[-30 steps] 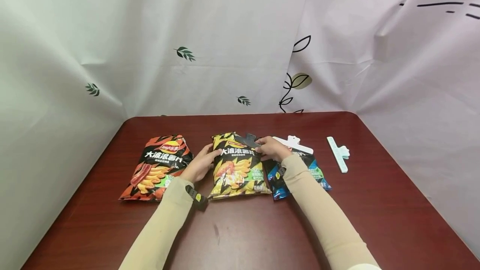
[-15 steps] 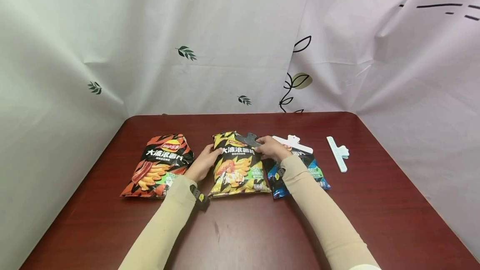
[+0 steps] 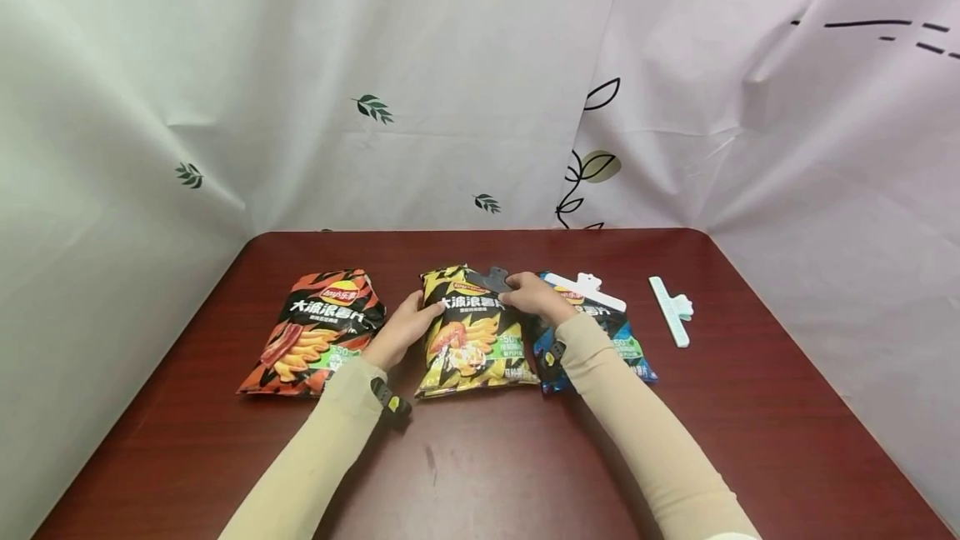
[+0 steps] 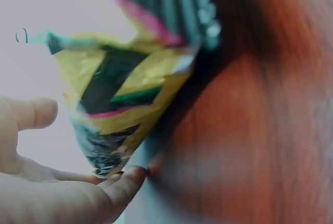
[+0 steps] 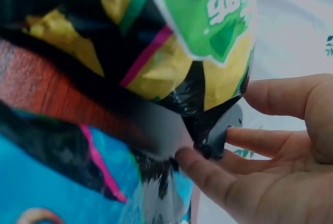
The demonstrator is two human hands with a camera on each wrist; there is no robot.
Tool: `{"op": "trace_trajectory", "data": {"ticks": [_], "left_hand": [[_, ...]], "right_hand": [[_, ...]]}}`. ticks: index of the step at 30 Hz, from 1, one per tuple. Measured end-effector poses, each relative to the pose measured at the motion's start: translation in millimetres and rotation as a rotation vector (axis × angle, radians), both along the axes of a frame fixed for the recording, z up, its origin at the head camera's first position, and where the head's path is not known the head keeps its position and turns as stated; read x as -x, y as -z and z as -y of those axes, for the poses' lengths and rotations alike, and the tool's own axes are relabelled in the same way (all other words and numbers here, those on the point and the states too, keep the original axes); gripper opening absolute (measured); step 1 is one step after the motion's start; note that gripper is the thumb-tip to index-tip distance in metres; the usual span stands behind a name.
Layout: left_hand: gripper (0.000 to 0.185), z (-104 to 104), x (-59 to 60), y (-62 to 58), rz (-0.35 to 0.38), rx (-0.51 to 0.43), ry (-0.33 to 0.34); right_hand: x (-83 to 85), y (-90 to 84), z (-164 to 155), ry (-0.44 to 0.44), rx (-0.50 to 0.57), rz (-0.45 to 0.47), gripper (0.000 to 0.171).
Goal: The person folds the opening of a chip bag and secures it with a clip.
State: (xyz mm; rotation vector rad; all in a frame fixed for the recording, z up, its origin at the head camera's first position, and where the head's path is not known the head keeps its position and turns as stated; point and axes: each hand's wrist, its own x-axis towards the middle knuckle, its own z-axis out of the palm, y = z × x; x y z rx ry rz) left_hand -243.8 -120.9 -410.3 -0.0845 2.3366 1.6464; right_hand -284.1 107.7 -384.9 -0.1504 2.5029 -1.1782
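Note:
A yellow potato chip bag (image 3: 472, 344) lies face up between both hands on the table. A dark grey bag clip (image 3: 491, 278) sits aslant across its upper right corner. My left hand (image 3: 405, 327) touches the bag's left edge; in the left wrist view the thumb (image 4: 36, 112) stands off the bag and the fingertips meet its side. My right hand (image 3: 538, 297) pinches the clip's right end at the bag's corner; its thumb (image 5: 273, 96) and fingertips lie on either side there. Part of the clip is hidden by the right hand.
A red chip bag (image 3: 311, 340) lies to the left. On the right, a blue chip bag (image 3: 630, 340) bears a white clip (image 3: 592, 292) across its top, partly behind my right arm. A pale mint clip (image 3: 671, 311) lies farther right on the dark red table (image 3: 757, 415).
The head view has shifted slightly. The right fingers have slid a little along the clip's end, and the left hand stays at the yellow bag's edge. Bag and clip have hardly moved.

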Motion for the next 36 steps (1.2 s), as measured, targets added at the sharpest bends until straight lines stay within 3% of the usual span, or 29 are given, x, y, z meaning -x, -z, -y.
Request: {"op": "trace_trajectory", "data": {"ticks": [10, 15, 21, 29, 36], "left_hand": [[0.075, 5, -4.4, -15.2, -0.07, 0.144, 0.04], [0.073, 8, -8.2, -25.6, -0.126, 0.232, 0.057], [0.071, 15, -15.4, -43.5, -0.195, 0.308, 0.067], [0.073, 35, -16.3, -59.0, -0.275, 0.38, 0.049], [0.073, 54, -22.0, -66.5, -0.324, 0.439, 0.035]], "right_hand": [[-7.2, -8.1, 4, -0.009, -0.021, -0.083, 0.058], [-15.0, -10.8, 9, -0.008, 0.053, -0.135, 0.058], [-23.1, -16.2, 20, 0.052, 0.233, -0.155, 0.058], [-35.2, -20.9, 44, 0.157, 0.519, -0.136, 0.052], [-43.0, -21.9, 62, 0.197, 0.801, -0.023, 0.051]]}}
